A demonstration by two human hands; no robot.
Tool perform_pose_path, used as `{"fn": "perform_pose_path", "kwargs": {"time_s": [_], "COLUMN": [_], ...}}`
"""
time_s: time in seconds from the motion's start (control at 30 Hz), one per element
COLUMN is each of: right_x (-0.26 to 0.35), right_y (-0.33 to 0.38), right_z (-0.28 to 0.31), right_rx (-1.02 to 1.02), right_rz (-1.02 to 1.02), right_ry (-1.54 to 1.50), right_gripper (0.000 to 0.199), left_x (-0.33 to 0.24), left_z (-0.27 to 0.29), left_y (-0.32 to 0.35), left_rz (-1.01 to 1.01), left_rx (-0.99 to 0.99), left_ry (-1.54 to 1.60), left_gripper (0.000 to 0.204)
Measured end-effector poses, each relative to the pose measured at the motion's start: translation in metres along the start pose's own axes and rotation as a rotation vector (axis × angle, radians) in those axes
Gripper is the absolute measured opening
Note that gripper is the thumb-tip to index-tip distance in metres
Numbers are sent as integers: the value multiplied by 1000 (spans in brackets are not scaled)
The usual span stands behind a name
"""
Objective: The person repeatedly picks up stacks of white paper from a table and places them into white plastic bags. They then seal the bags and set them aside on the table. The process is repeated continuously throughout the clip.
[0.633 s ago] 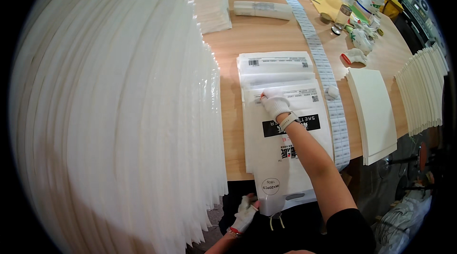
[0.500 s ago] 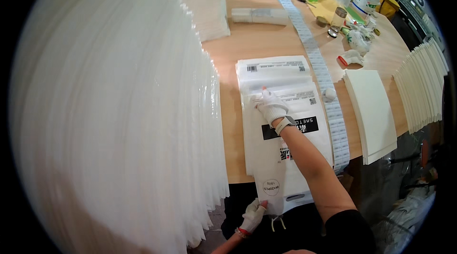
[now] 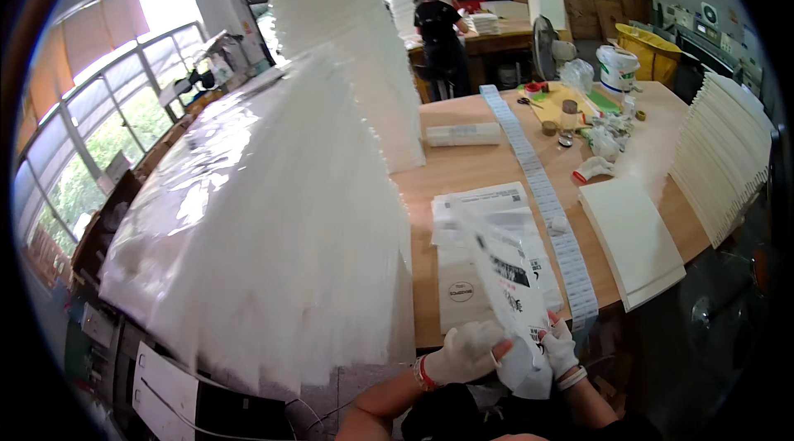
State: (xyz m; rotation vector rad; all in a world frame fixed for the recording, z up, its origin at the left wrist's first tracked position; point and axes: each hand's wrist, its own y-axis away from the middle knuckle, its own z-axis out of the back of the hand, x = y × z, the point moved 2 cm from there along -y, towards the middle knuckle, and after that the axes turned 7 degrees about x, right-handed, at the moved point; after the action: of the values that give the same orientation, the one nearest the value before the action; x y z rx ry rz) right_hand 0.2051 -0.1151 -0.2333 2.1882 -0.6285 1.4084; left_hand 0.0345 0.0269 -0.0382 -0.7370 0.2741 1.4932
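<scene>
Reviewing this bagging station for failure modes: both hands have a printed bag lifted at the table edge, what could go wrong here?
1. The lifted printed bag, pinched low by the left hand and right hand, could slip and drop past the table edge.
2. The tall stack of white bags leans close and might slide if bumped.
3. The label strip could snag on the bag.

The person wears white knit work gloves on both hands, the left hand [image 3: 463, 352] glove finished with a red band at the cuff, the right hand [image 3: 560, 348] glove with a pale wristband below it, forearms bare, and dark clothing beneath them.
</scene>
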Motion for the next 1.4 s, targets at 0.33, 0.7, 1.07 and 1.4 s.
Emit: {"fn": "perform_pose_path", "kwargs": {"time_s": [0.33,0.7,1.07,1.4], "right_x": [301,359,127,92], "right_y": [-31,-19,-63,-46], "right_z": [-217,-383,-25,266], "right_rx": [488,801,411,-275], "right_rz": [592,559,591,239], "right_ry": [233,745,1269,1147], "right_gripper": [33,36,22,47], "left_x": [-176,-66,209,98], "left_z": [199,385,-89,-180], "left_y": [96,263,486,137], "left_rz": [41,723,886,899], "left_rx": [-1212,-1129,-601,-242], "left_ry": [-208,104,-311,661], "left_gripper": [32,23,54,20]}}
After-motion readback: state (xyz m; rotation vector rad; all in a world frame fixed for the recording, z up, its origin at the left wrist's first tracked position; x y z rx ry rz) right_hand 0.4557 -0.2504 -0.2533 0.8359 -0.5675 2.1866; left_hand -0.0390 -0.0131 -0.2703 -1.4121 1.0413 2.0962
